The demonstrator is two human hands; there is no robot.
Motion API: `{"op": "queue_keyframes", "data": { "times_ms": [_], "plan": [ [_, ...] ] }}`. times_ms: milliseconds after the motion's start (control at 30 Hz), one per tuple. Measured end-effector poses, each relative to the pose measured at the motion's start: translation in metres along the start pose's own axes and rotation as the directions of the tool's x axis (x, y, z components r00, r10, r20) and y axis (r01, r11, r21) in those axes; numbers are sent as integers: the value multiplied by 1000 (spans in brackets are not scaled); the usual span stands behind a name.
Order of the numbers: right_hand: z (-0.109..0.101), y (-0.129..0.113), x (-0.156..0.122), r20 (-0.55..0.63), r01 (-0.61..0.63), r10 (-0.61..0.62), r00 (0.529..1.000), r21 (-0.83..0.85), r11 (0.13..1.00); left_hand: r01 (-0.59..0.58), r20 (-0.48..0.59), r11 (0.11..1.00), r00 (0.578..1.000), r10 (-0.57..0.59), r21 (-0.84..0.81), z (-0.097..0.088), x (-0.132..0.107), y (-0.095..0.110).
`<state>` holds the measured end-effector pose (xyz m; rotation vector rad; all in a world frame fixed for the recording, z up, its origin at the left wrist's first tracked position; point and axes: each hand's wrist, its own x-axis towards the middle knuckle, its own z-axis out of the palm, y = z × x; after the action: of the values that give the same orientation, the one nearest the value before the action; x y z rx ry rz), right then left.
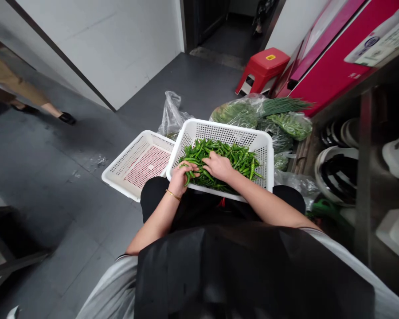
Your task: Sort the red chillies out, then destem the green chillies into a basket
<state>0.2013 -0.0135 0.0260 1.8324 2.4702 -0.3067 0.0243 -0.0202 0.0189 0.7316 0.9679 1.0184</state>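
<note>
A white perforated basket [199, 131] rests on my knees, filled with several green chili peppers [237, 158]. My left hand [182, 176] is at the basket's near left corner, fingers curled round a few green chilies. Beside it, my right hand [218, 165] lies on the pile with its fingers bent into the peppers. Both hands nearly touch each other. A thin gold bracelet [173, 194] circles my left wrist.
A second white basket [138, 162], holding nothing, sits on the grey floor to the left. Plastic bags of greens [272, 117] lie behind the baskets. A red stool [264, 68] stands farther back. Another person's legs [29, 97] are at far left. Shelves with bowls [339, 170] stand on the right.
</note>
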Motion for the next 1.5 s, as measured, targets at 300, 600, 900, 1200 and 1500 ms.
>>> {"op": "queue_keyframes", "data": {
  "times_ms": [300, 600, 900, 1200, 1500],
  "plan": [
    [5, 16, -19, -158, -1, 121, 980, 605, 796, 82, 139, 965, 983, -119, 248, 17, 0, -20],
    [20, 12, -17, -247, -30, 90, 965, 238, 971, 354, 199, 926, 905, -375, 131, 27, 1, -33],
    [29, 46, -51, 52, 74, -76, 996, 24, 997, 357, 262, 933, 904, -338, -31, 0, 8, -23],
    [9, 75, -11, -170, -152, 176, 970, 144, 978, 369, 297, 923, 874, -385, 111, 12, 8, -17],
    [16, 58, -7, -120, -135, 145, 982, 80, 988, 256, 174, 966, 950, -258, 35, 15, 2, -18]
  ]
}}
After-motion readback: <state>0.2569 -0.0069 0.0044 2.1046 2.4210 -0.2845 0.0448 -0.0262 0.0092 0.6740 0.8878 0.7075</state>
